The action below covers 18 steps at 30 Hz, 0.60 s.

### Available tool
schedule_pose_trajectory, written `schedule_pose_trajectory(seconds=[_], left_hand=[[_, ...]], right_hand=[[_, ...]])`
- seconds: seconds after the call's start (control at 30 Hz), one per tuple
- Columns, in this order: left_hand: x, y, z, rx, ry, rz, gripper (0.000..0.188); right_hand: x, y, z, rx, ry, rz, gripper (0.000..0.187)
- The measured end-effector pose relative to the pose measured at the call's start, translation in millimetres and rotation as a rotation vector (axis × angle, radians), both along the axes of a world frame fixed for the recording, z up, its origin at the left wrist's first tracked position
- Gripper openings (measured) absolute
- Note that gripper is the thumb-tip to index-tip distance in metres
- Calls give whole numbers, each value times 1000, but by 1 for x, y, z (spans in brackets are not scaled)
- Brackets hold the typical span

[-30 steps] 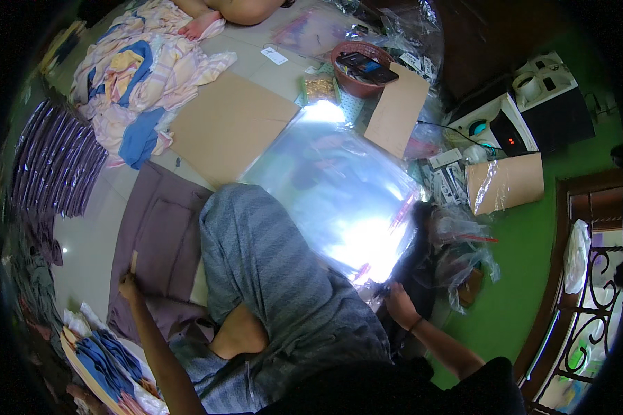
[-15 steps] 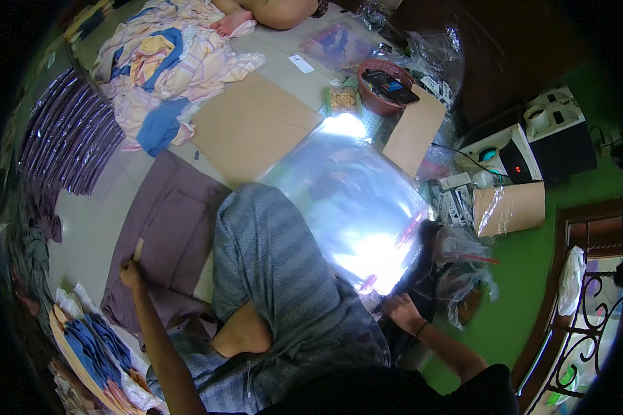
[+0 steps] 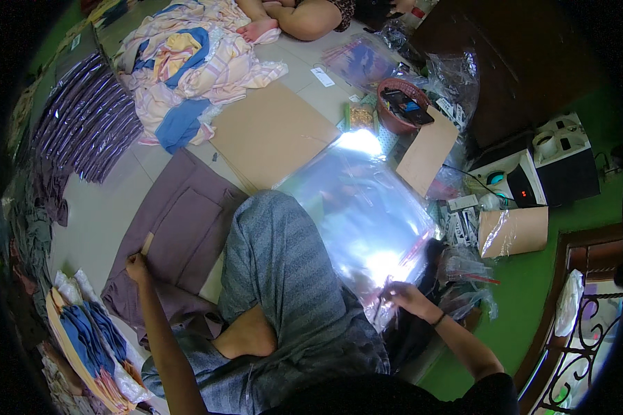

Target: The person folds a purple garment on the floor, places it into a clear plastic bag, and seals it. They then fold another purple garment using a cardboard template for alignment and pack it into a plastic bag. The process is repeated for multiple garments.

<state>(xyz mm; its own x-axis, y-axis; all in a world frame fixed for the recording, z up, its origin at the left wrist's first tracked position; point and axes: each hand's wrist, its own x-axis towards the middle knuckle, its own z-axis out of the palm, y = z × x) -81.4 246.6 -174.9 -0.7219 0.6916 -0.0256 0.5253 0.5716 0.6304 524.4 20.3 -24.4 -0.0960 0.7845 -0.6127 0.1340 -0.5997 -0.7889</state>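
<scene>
A purple folded garment lies on the floor to the left of my bent knee. My left hand is closed at its left edge, pinching the cloth beside a short pale strip. On the right, a stack of clear plastic bags lies flat, glaring with reflected light. My right hand is over the near corner of that stack, its fingers pinched together. Something thin and dark shows at the fingertips, too small to name.
Flat brown cardboard lies beyond my knee. Piled striped cloth and a row of plastic-wrapped purple garments are at the far left. A basket holds a phone. Speakers stand at right. Another person's leg shows at the top.
My right hand has risen slightly, its fingers now over the near corner of the bags. The left hand stays on the garment. The whole view has shifted a little.
</scene>
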Motion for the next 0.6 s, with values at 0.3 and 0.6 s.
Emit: schedule_pose_trajectory(seconds=[0.3, 0.6], left_hand=[[-13, 1, -13, 43, -14, -14, 24], [2, 0, 2, 29, 32, 36, 18]], right_hand=[[3, 18, -20, -311, 21, 121, 28], [-16, 3, 33, 307, -973, 758, 44]])
